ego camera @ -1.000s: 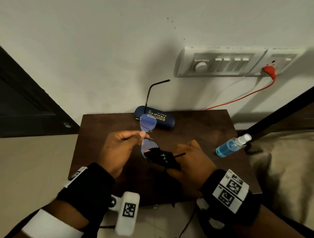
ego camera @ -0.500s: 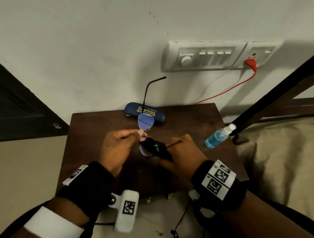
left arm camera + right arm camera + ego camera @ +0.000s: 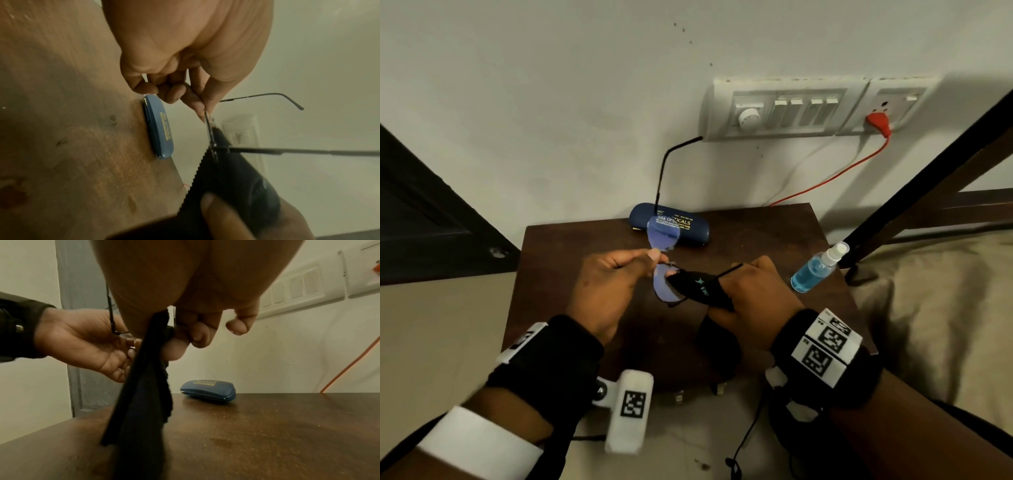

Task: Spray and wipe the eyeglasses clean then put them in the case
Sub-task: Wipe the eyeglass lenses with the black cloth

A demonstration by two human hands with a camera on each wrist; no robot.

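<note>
The thin-framed eyeglasses (image 3: 664, 236) with bluish lenses hang above the dark wooden table (image 3: 774, 233). My left hand (image 3: 616, 274) pinches them at the bridge between thumb and fingers, as the left wrist view shows at the frame (image 3: 209, 129). My right hand (image 3: 753, 294) grips a black cleaning cloth (image 3: 702, 287) wrapped over the nearer lens; the cloth (image 3: 141, 394) hangs down towards the table. The closed blue case (image 3: 674, 224) lies at the table's back edge by the wall. A spray bottle (image 3: 815, 269) with blue liquid lies on its side at the right.
A white switchboard (image 3: 811, 106) with a red plug and cable is on the wall behind. A beige cushion (image 3: 935, 308) and a dark wooden rail (image 3: 928, 171) stand to the right. A dark door (image 3: 421, 212) is at the left.
The right hand has shifted the cloth over the nearer lens. The left hand's pinch at the bridge is unchanged, and the head view has moved slightly.
</note>
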